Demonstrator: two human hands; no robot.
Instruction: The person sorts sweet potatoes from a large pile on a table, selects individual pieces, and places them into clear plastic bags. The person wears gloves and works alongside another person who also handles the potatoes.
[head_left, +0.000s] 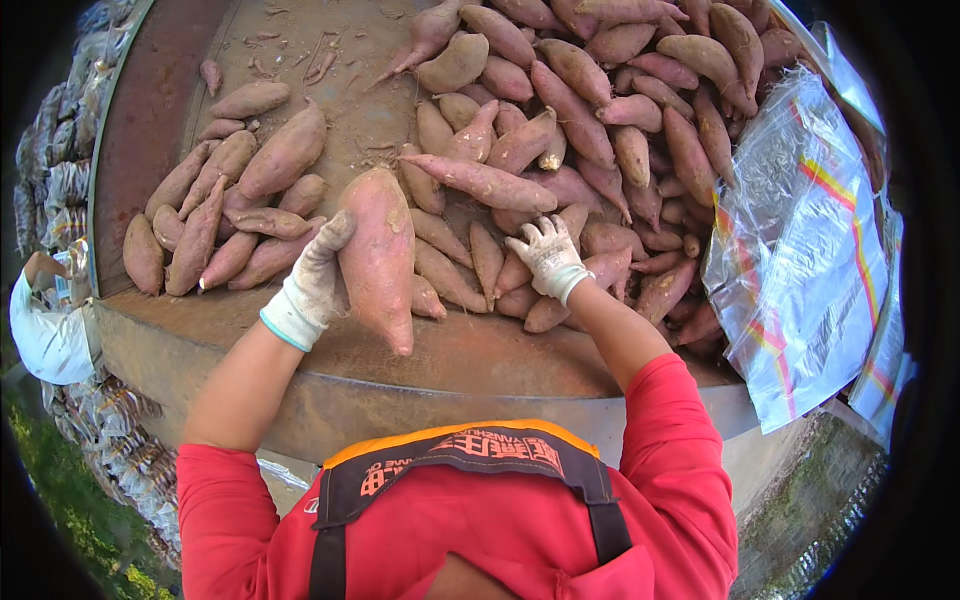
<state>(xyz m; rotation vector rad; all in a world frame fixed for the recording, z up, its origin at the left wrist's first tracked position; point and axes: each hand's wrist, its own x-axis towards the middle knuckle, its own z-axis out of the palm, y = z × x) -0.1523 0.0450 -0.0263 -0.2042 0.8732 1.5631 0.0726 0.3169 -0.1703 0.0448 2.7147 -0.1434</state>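
In a knitted work glove, my left hand (319, 270) grips a large reddish sweet potato (377, 255), its pointed end towards me, over the metal bed's near edge (450, 360). My right hand (550, 251), also gloved, rests with spread fingers on the near side of a big heap of sweet potatoes (570, 135); whether its fingertips hold one I cannot tell. A smaller group of sweet potatoes (225, 217) lies to the left of my left hand, by the bed's side wall.
Clear plastic bags with red and yellow stripes (802, 262) hang over the right edge. The rusty side wall (142, 142) stands at left. Beyond it are stacked filled bags (67, 172) and another person (52, 330) in a light top. Soil and root scraps (322, 67) litter the bed.
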